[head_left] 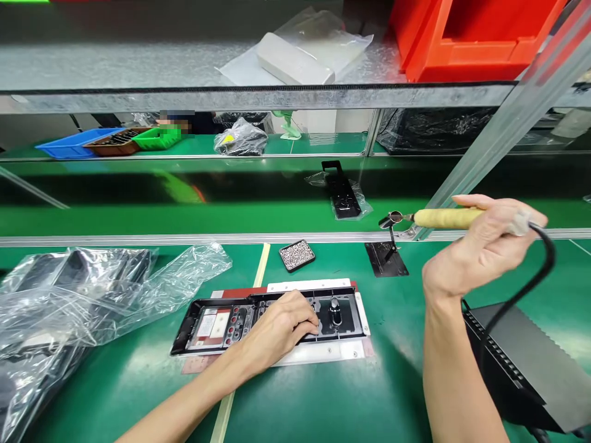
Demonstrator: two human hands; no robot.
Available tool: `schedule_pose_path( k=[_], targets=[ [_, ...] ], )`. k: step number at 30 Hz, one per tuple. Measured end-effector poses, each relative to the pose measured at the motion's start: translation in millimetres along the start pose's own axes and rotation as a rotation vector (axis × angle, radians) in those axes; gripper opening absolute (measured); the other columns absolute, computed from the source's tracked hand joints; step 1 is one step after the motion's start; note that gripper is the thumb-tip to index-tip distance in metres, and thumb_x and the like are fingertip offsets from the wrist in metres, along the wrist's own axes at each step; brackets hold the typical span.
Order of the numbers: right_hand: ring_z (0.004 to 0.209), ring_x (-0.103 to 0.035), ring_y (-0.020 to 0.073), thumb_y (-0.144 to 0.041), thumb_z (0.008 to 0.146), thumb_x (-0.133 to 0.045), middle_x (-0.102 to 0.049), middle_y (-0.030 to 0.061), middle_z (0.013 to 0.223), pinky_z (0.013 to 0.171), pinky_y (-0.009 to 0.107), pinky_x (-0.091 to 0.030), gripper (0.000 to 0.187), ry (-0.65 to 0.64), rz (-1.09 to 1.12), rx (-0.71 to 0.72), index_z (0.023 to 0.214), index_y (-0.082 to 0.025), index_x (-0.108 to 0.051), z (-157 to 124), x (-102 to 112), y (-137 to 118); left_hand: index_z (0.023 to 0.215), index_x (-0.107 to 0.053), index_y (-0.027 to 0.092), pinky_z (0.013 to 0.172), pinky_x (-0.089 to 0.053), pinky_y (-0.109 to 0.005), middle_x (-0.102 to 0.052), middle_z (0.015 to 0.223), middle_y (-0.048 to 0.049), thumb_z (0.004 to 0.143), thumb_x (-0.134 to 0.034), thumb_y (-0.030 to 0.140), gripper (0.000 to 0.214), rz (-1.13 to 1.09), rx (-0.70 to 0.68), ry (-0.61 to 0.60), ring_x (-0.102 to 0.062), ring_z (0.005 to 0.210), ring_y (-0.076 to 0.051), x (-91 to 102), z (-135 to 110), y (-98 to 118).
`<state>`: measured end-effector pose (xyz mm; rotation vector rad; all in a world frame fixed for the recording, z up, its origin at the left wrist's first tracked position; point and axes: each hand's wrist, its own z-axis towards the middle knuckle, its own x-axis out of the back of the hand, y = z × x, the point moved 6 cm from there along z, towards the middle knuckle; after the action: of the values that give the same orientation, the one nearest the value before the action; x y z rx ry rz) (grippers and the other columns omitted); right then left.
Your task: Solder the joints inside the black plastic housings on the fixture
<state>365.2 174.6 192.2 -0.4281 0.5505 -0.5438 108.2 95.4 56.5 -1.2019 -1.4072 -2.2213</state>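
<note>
The right grip (494,246) is wrapped around one yellow-handled tool (447,218), its tip at one small stand (381,261) left of that grip. The left grip (284,320) curls over one black housing (346,320) directly beneath; whether it pinches anything, I cannot tell. Just beyond it lies one tray (301,264).

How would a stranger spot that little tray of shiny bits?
On the green bench, find the long black housing under the person's left hand. Just beyond it, right of the yellow tape, sits the small dark-rimmed tray. Unlike its neighbours, it is filled with tiny silvery pieces.
</note>
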Motion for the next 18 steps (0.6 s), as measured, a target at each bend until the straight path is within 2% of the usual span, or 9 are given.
schedule_pose_path(
  k=[2, 5, 11, 15, 18],
  targets=[
    [0.076, -0.066, 0.0167, -0.021, 0.1, -0.043, -0.052, 0.0008, 0.085, 0.081, 0.041, -0.05, 0.016, 0.024, 0.164, -0.072, 0.087, -0.022, -0.052, 1, 0, -10, 0.089, -0.071, 0.02, 0.082, -0.049, -0.033, -0.073, 0.091, -0.0025, 0.097, -0.058, 0.023, 0.016, 0.015, -0.014, -0.004, -0.059, 0.092, -0.018, -0.8, 1, 1],
    [0.071, -0.063, 0.0143, -0.019, 0.1, -0.045, -0.053, 0.0, 0.082, 0.072, 0.035, -0.052, 0.014, -0.007, 0.306, -0.192, 0.089, -0.023, -0.053, -3, -2, -24, 0.091, -0.071, 0.019, 0.081, -0.051, -0.033, -0.074, 0.091, -0.003, 0.097, -0.057, 0.023, 0.016, 0.031, -0.041, 0.008, -0.06, 0.091, -0.018, -1.6, 2, 2],
    [0.057, -0.051, 0.0113, -0.018, 0.098, -0.045, -0.049, -0.0017, 0.07, 0.056, 0.03, -0.048, 0.014, -0.116, 0.409, -0.36, 0.09, -0.02, -0.057, -20, -8, -47, 0.104, -0.068, 0.018, 0.08, -0.052, -0.034, -0.072, 0.095, -0.0052, 0.097, -0.059, 0.024, 0.014, 0.082, -0.053, 0.055, -0.059, 0.092, -0.019, -1.1, -9, 0],
    [0.047, -0.043, 0.0102, -0.023, 0.099, -0.047, -0.045, -0.0038, 0.061, 0.045, 0.027, -0.039, 0.018, -0.173, 0.434, -0.49, 0.083, -0.02, -0.056, -34, -15, -56, 0.113, -0.063, 0.019, 0.082, -0.051, -0.035, -0.07, 0.098, -0.0046, 0.097, -0.057, 0.018, 0.017, 0.147, -0.087, 0.113, -0.057, 0.094, -0.019, 1.8, -21, 4],
    [0.041, -0.038, 0.0086, -0.028, 0.1, -0.045, -0.043, -0.0048, 0.056, 0.039, 0.025, -0.033, 0.026, -0.24, 0.48, -0.542, 0.078, -0.02, -0.054, -45, -22, -63, 0.117, -0.061, 0.019, 0.082, -0.05, -0.036, -0.069, 0.099, -0.0043, 0.098, -0.053, 0.014, 0.021, 0.207, -0.128, 0.091, -0.056, 0.094, -0.019, -0.5, -26, 9]
  ],
)
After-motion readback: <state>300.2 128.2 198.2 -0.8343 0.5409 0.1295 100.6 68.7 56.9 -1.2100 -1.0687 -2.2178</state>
